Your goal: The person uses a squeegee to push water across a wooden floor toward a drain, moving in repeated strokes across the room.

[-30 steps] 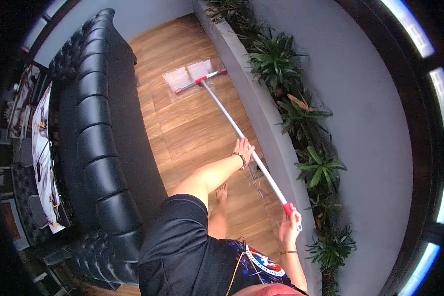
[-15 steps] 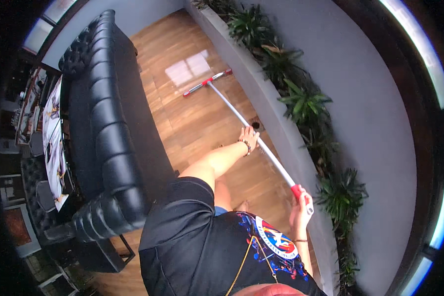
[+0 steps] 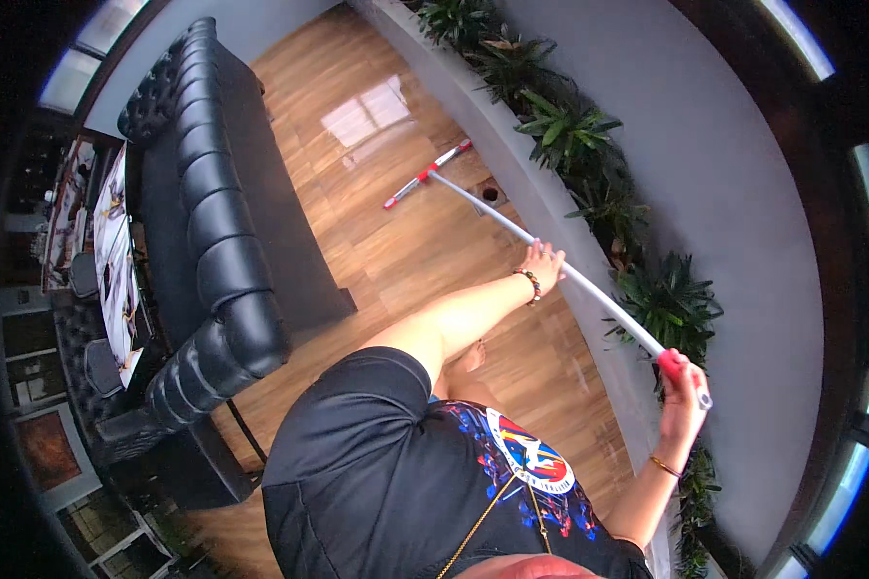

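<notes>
Spanning floor [image 3: 367, 251]: squeegee [image 3: 599, 298] (planter edge [image 3: 497, 145] near)

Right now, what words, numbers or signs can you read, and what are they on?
Black shirt: small, curved lettering along the edge of a round, colourful badge; it is tilted and partly blurred, so I won't quote it.
Floor squeegee: no writing that I can make out.
Black sofa: none that I can see.
</notes>
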`<move>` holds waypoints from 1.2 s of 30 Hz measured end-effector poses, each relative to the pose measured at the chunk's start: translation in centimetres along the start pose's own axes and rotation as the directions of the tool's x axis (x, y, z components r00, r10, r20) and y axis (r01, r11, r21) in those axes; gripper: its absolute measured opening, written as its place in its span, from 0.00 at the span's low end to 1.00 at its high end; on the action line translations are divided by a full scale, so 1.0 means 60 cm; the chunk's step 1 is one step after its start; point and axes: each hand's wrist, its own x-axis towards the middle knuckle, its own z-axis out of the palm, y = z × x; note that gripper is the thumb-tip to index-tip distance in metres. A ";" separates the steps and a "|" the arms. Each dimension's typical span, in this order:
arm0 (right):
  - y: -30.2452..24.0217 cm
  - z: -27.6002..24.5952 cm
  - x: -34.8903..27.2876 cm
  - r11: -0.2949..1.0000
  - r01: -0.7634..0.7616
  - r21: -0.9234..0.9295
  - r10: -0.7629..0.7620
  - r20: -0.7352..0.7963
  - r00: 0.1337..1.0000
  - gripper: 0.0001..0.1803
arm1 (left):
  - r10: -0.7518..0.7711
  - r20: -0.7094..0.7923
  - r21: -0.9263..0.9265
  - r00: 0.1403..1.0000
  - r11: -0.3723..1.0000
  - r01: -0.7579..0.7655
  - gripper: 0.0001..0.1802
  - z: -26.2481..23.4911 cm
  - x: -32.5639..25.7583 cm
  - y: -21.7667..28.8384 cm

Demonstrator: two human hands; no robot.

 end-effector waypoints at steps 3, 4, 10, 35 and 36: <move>-0.047 -0.015 -0.026 0.999 0.042 -0.035 -0.041 0.025 0.999 0.08 | 0.041 0.007 -0.025 0.999 0.999 -0.041 0.23 0.020 0.002 -0.005; -0.054 -0.014 -0.034 0.998 0.063 -0.032 -0.061 0.052 0.997 0.08 | 0.027 0.015 -0.050 1.000 0.998 -0.026 0.22 0.023 0.013 -0.038; -0.067 0.028 -0.121 0.909 0.363 -0.204 -0.331 0.175 0.927 0.06 | 0.296 -0.124 -0.001 0.947 0.954 -0.299 0.12 -0.029 -0.050 -0.093; 0.075 0.326 -1.208 0.249 0.967 0.055 -0.968 0.028 0.248 0.26 | 0.955 0.266 -0.723 0.130 0.287 -0.628 0.09 0.070 -1.011 -0.090; 0.096 0.327 -1.226 0.217 0.976 0.020 -0.976 -0.010 0.217 0.27 | 0.952 0.254 -0.701 0.173 0.305 -0.645 0.08 0.064 -1.019 -0.102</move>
